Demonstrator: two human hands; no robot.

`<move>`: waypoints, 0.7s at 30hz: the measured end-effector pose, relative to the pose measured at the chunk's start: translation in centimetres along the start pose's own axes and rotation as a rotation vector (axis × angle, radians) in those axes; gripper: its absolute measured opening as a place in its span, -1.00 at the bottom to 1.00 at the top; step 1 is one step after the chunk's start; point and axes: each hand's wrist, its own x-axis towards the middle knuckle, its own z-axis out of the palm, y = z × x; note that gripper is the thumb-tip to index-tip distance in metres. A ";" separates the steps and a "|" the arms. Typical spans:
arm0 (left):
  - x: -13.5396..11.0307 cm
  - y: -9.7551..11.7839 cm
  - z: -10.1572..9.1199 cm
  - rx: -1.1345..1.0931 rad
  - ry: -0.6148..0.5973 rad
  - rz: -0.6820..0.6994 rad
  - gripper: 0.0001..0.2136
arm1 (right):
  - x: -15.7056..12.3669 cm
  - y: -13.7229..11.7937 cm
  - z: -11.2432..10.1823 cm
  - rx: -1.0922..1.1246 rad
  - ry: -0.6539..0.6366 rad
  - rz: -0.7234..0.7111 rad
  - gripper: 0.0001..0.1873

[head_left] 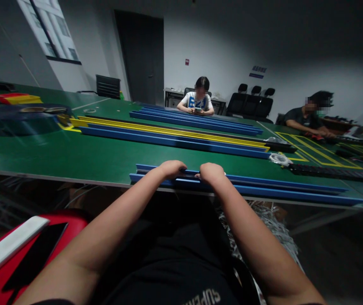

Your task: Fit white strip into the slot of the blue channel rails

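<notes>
Two long blue strips (279,186) lie side by side along the near edge of the green table (82,156). My left hand (172,168) rests on the strips near their left end, its fingers curled over them. Just to the right, my right hand (211,172) is closed over the same strips in the same way. The fingertips of both hands are hidden behind the knuckles. The two hands sit almost touching each other.
More blue and yellow strips (171,133) lie across the table's middle and far side. A dark roll of tape (25,118) sits at the left. A red case with a white bar (12,250) is by my left arm. Two people sit at the far side.
</notes>
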 end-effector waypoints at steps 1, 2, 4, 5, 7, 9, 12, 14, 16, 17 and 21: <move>-0.5 -0.5 -0.2 0.000 -0.002 -0.010 -0.72 | 0.0 -0.2 -0.3 0.016 -0.003 -0.027 -0.42; -1.1 -1.0 -0.3 -0.003 -0.003 -0.014 -0.72 | 0.0 -0.3 -0.6 0.036 -0.009 -0.056 -0.40; -2.4 -2.5 -0.7 -0.019 -0.008 -0.018 -0.72 | 0.0 -0.2 -1.3 0.067 -0.011 -0.127 -0.38; -3.0 -3.3 -0.9 -0.029 -0.012 -0.025 -0.71 | 0.0 0.0 -1.7 0.068 -0.003 -0.161 -0.38; -4.4 -5.0 -1.3 -0.039 -0.019 -0.049 -0.70 | -0.1 0.5 -2.5 0.043 0.014 -0.209 -0.40; -5.4 -6.4 -1.6 -0.034 -0.026 -0.063 -0.70 | -0.2 1.3 -3.2 0.006 0.006 -0.225 -0.44; -6.3 -7.6 -1.8 -0.035 -0.029 -0.079 -0.70 | -0.4 2.5 -3.8 -0.008 -0.040 -0.205 -0.47; -6.4 -7.7 -1.8 -0.054 -0.039 -0.102 -0.71 | -0.4 3.0 -3.8 0.013 -0.078 -0.202 -0.45; -6.4 -7.6 -1.8 -0.080 -0.047 -0.126 -0.71 | -0.4 3.2 -3.5 0.025 -0.129 -0.190 -0.45; -6.4 -7.6 -1.8 -0.090 -0.048 -0.135 -0.71 | -0.3 3.2 -3.3 0.017 -0.153 -0.171 -0.44; -6.4 -7.4 -1.8 -0.087 -0.027 -0.150 -0.72 | 0.4 2.4 -2.0 -0.064 -0.204 -0.040 -0.31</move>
